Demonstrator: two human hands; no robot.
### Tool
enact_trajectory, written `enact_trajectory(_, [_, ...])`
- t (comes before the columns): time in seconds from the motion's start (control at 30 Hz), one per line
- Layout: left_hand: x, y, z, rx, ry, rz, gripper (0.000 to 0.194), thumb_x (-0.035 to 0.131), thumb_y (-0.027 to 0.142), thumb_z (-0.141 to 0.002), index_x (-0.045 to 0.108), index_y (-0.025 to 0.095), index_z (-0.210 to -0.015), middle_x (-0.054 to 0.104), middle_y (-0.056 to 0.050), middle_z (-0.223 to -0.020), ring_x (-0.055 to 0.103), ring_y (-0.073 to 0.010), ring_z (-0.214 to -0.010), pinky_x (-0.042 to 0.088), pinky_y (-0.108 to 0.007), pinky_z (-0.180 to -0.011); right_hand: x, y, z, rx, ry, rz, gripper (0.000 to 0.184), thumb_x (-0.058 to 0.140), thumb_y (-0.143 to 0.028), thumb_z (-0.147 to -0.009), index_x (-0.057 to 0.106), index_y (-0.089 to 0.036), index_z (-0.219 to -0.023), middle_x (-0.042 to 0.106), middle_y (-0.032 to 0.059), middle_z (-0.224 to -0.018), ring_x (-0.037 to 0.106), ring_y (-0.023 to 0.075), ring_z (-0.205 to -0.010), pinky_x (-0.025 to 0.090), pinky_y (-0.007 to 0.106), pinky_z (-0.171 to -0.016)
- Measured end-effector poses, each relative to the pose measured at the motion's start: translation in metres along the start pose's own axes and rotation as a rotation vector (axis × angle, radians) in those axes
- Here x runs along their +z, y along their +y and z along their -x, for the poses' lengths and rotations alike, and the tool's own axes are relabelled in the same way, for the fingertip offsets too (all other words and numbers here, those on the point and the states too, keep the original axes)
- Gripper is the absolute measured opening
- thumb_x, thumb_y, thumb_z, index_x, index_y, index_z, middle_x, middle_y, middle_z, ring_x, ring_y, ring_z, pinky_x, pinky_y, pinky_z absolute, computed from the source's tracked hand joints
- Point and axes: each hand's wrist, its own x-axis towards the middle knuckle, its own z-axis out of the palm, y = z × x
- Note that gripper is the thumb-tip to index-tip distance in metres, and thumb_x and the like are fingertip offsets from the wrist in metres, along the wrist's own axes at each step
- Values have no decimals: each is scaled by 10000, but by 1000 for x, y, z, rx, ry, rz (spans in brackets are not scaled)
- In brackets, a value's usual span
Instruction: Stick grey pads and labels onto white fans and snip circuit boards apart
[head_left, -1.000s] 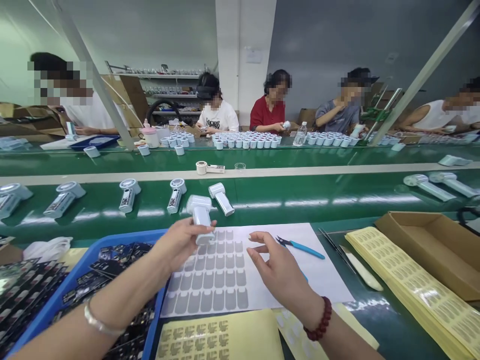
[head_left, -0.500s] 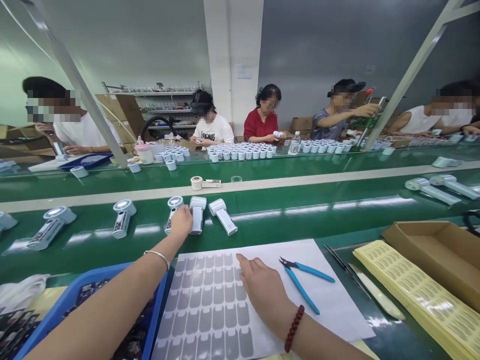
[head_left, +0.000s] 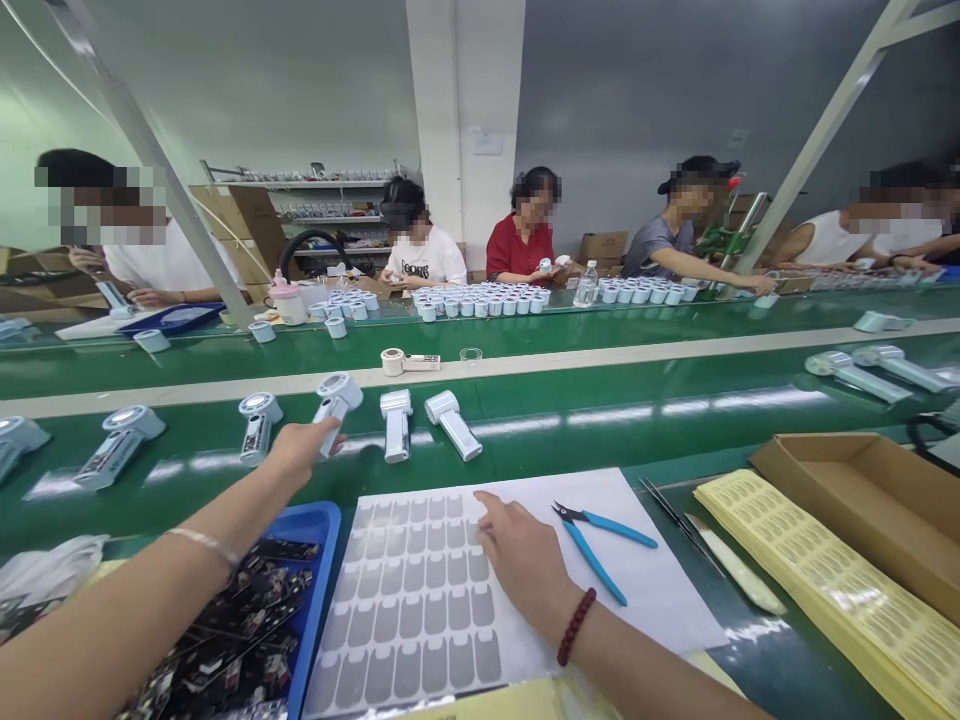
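Observation:
My left hand is closed around the handle of a pale handheld fan, its round head tilted up above the green belt. On the white sheet of grey stickers, my right hand lies palm down with fingers stretched out, holding nothing. The index fingertip rests beside the top row of stickers. Blue-handled flush cutters lie on the white paper just right of that hand. Two more fans, one upright-looking and one slanted, lie on the belt right of my left hand.
A blue tray of dark small parts sits under my left forearm. Tweezers, yellow label sheets and a cardboard box are at right. More fans lie along the belt. Several co-workers sit opposite behind rows of white cups.
My left hand has lifted a fan from the belt and drawn it left and nearer, away from the two beside it. My right hand stays on the sheet. The view shifted slightly.

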Motion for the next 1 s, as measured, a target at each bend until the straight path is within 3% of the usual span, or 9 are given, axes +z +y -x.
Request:
enact_trajectory(0.1, [-16,12,52,-8,-78,151,99,597,169,-876,634,147,-787,675,-15,-742,517,-81,-564,464,-183,-522,-11,-3,-2,39,5,-145,402,548,-30,-848,569,-226,-1198,749,6,-877,680,235,-895,508,343,-721])
enact_trajectory(0.2, [-30,6,104,-117,-170,300,299,513,423,-914,701,192,-942,644,-30,-625,466,-117,-452,413,-222,-384,-25,-12,5,69,-3,-291,292,536,-107,-885,546,-225,-1151,739,-11,-896,677,192,-766,506,322,-680])
enact_trajectory(0.3, [-32,-20,148,-322,-117,386,312,605,393,-865,739,145,-999,731,-117,-772,668,-229,-612,580,-318,-527,-43,-25,31,88,-43,-452,319,520,-218,-932,480,-235,-1247,730,-13,-928,622,140,-572,507,292,-579])
enact_trajectory(0.37, [-25,-40,169,-454,-141,466,255,654,289,-843,744,95,-982,745,-159,-857,724,-280,-758,622,-354,-662,-53,-36,53,132,-71,-648,408,589,-283,-905,459,-255,-1291,723,-13,-933,644,143,-614,523,293,-615])
enact_trajectory(0.4, [-19,-49,177,-498,-152,512,217,664,234,-837,743,78,-967,740,-160,-847,727,-267,-752,624,-345,-674,-57,-42,64,161,-76,-760,454,638,-299,-872,466,-259,-1290,720,-12,-919,678,166,-708,529,297,-655])
enact_trajectory(0.53, [5,-66,196,-541,-90,687,137,636,82,-843,721,56,-947,634,-49,-633,600,-103,-482,554,-204,-500,-63,-67,96,251,-107,-1059,531,740,-255,-742,516,-235,-1224,713,0,-787,648,273,-1133,528,305,-722])
enact_trajectory(0.63, [14,-67,203,-596,-82,786,61,612,62,-854,665,76,-825,584,-25,-587,562,-81,-430,500,-172,-426,-61,-82,103,273,-167,-1074,536,732,-194,-698,543,-226,-1199,728,2,-751,614,293,-1209,537,313,-740])
enact_trajectory(0.77, [17,-68,207,-667,-125,856,120,600,52,-850,586,109,-745,591,-41,-591,578,-106,-430,487,-195,-398,-61,-95,102,296,-185,-1017,557,702,-138,-683,554,-215,-1215,743,0,-757,664,291,-1136,561,309,-732])
enact_trajectory(1.0, [15,-71,206,-698,-107,894,131,574,42,-858,564,99,-741,570,-36,-574,564,-88,-416,482,-179,-405,-63,-103,100,312,-211,-981,570,712,-144,-699,550,-227,-1239,747,-24,-778,752,230,-761,563,279,-619])
